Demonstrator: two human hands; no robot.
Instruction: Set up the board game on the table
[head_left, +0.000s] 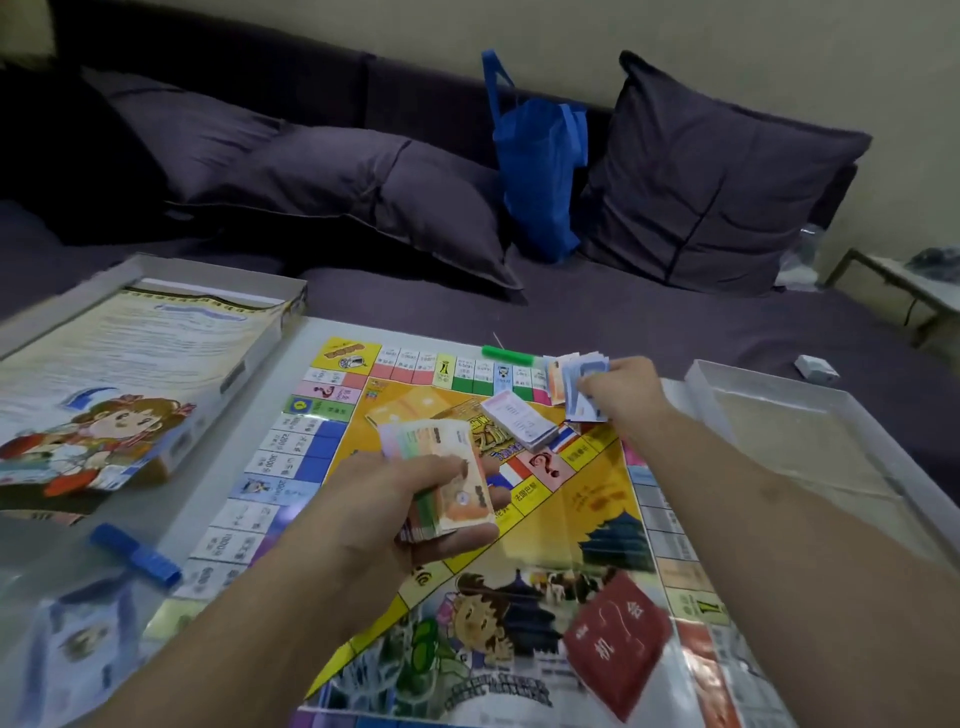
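Across the white counter lies the game board, spread flat and facing us, its bright property squares running along the edges. Over its left-centre we see our left hand, whose grip is curled round a thick stack of play money; the thumb lies across the top orange note and the fingers wrap beneath, so the stack sits up in the hand, clear of the board. Farther off, near the board's far right corner, our right hand pinches a smaller fan of bluish and pinkish notes, fingertips closed on their right edge while the loose ends point left, low over the board's rim. Between the two hands, a small deck of white cards rests on the board's yellow middle, near the right hand's notes but apart from both grips. A dark red card pack with white characters lies on the board's near right part. A green strip sits at the far edge. Left of the board we find the box lid with its cartoon figure, and a blue clip-like piece nearer us. The clear box tray stands to the right. Beyond is a dark sofa with cushions and a blue bag.
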